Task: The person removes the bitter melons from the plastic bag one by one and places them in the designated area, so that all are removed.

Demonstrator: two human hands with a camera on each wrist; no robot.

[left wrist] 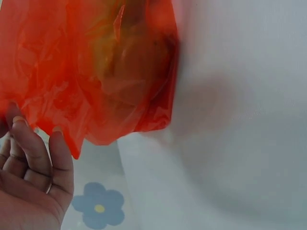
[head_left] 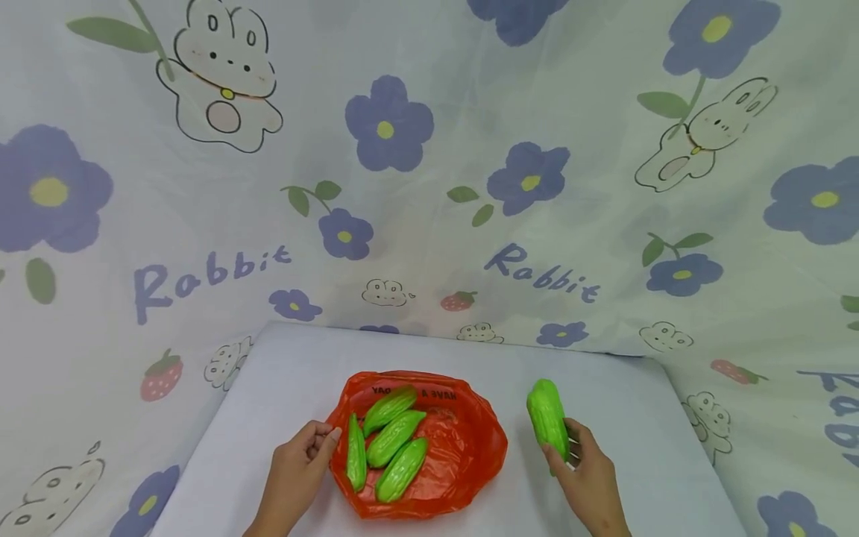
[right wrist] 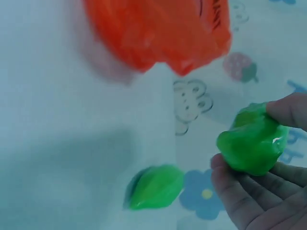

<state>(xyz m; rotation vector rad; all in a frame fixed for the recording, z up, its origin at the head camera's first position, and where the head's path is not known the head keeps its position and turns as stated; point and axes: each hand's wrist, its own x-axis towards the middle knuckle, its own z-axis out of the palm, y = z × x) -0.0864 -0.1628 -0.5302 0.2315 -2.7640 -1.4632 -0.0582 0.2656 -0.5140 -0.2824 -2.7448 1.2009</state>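
My left hand (head_left: 295, 466) pinches the left rim of an open red plastic bag (head_left: 463, 455); in the left wrist view, the curled fingers of the hand (left wrist: 36, 177) meet the edge of the bag (left wrist: 53, 91). Several green ridged gourds (head_left: 396, 438) lie inside the bag, towards its left. To the right of the bag, my right hand (head_left: 590, 473) holds a green gourd (right wrist: 254, 141) between thumb and fingers. Another green gourd (right wrist: 158, 187) appears beyond it in the right wrist view. From the head, the green shape (head_left: 546, 414) at the hand does not clearly separate the two.
The white tabletop (head_left: 295, 358) extends around the bag. Behind and beside it hangs a pale cloth (head_left: 443, 246) printed with purple flowers, rabbits and strawberries.
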